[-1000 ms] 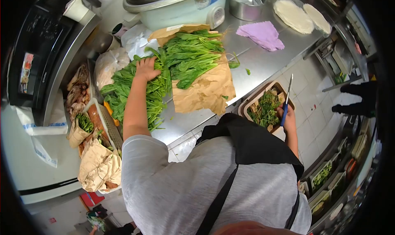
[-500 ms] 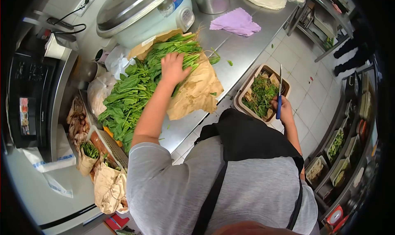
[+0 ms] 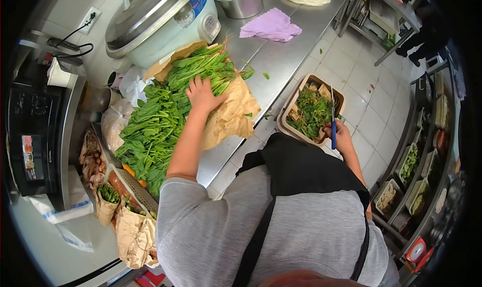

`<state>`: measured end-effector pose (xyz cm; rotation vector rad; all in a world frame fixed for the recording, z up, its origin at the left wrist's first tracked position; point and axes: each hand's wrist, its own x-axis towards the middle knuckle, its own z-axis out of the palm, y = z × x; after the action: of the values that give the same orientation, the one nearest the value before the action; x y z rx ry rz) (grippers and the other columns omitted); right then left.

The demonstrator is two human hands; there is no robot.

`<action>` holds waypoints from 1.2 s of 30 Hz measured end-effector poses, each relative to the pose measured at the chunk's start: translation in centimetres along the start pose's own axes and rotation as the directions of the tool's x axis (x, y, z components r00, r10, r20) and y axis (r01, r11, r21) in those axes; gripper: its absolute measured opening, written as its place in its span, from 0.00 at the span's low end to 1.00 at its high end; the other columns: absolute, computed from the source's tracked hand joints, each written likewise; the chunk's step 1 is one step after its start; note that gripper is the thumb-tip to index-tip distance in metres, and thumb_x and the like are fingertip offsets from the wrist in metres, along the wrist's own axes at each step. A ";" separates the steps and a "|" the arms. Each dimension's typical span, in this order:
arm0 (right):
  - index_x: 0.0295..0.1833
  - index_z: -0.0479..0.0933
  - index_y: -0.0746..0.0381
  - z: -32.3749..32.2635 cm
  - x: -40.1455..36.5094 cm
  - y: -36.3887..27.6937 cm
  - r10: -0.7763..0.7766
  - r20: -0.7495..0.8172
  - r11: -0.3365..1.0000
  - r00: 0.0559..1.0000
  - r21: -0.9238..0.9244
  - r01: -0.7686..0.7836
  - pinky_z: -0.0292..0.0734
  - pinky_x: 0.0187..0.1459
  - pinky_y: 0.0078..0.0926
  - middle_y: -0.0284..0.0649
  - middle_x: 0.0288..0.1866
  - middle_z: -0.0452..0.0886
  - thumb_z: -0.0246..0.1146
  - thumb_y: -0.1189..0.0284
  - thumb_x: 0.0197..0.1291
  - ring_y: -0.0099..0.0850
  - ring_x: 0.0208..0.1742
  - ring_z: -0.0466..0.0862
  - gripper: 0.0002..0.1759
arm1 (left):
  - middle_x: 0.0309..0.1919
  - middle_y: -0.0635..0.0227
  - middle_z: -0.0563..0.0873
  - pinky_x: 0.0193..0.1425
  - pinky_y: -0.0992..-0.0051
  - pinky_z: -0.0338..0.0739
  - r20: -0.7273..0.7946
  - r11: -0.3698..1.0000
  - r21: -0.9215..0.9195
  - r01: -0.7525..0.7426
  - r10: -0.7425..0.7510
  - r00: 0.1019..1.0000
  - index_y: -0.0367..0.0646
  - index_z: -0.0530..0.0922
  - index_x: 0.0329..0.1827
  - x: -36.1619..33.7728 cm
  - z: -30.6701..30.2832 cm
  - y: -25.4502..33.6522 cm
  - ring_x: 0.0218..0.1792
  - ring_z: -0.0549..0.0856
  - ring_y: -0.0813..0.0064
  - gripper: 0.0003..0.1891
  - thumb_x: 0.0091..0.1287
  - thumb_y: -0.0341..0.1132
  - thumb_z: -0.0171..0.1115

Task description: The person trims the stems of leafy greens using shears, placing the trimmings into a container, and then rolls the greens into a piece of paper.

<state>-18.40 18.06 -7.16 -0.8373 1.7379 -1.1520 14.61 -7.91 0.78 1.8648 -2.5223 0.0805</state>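
Observation:
My left hand (image 3: pixel 202 94) lies with fingers spread on a large heap of leafy greens (image 3: pixel 150 129), which look like spinach with long stems and thin roots. Under part of the heap is a sheet of brown paper (image 3: pixel 233 113) on the steel counter. My right hand (image 3: pixel 341 136) is closed around the blue handle of a knife (image 3: pixel 333 129), its blade pointing away from me. Just beside that hand stands a beige bin (image 3: pixel 292 98) on the floor side of the counter, holding green trimmings (image 3: pixel 314 108) and brown scraps.
A large lidded cooker (image 3: pixel 193 33), a metal pot (image 3: pixel 240 7) and a purple cloth (image 3: pixel 273 26) sit along the counter (image 3: pixel 256 61). Racks with food trays (image 3: pixel 409 161) line the right. Another person's legs (image 3: pixel 424 38) show at the far right. Wrapped produce (image 3: pixel 133 237) lies at left.
The camera view has shifted slightly. My left hand's fingers are spread wider over the greens. My right hand still grips the knife near the bin.

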 end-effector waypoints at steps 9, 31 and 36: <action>0.34 0.72 0.66 1.6 0.9 -2.4 -0.020 0.088 0.979 0.996 -0.201 0.038 0.69 0.29 0.20 0.34 0.23 0.74 0.62 0.69 0.46 0.22 0.25 0.73 0.13 | 0.50 0.56 0.76 0.55 0.62 0.63 0.330 0.848 -0.111 0.518 -0.460 0.824 0.41 0.72 0.52 9.1 -1.7 -1.0 0.52 0.74 0.59 0.31 0.58 0.59 0.45; 0.32 0.72 0.66 2.8 0.8 -1.9 -0.014 0.051 0.992 0.999 -0.121 0.020 0.68 0.28 0.20 0.35 0.22 0.72 0.62 0.70 0.44 0.21 0.25 0.71 0.12 | 0.31 0.50 0.79 0.39 0.64 0.71 -0.261 0.856 -0.483 -0.184 0.060 0.963 0.40 0.74 0.39 5.5 -4.8 -3.0 0.34 0.78 0.54 0.10 0.54 0.28 0.49; 0.32 0.72 0.66 3.0 1.5 0.1 0.023 0.089 0.991 0.996 -0.136 -0.011 0.68 0.30 0.22 0.36 0.23 0.73 0.63 0.70 0.45 0.23 0.26 0.72 0.12 | 0.40 0.57 0.77 0.49 0.63 0.68 -0.101 0.963 -0.237 -0.130 0.109 0.989 0.42 0.76 0.39 4.5 -0.4 -2.0 0.45 0.74 0.56 0.14 0.49 0.38 0.60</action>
<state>-16.23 15.75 -8.27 -0.9402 1.7594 -0.9782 15.15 -12.78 1.43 1.5836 -2.4551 -0.1385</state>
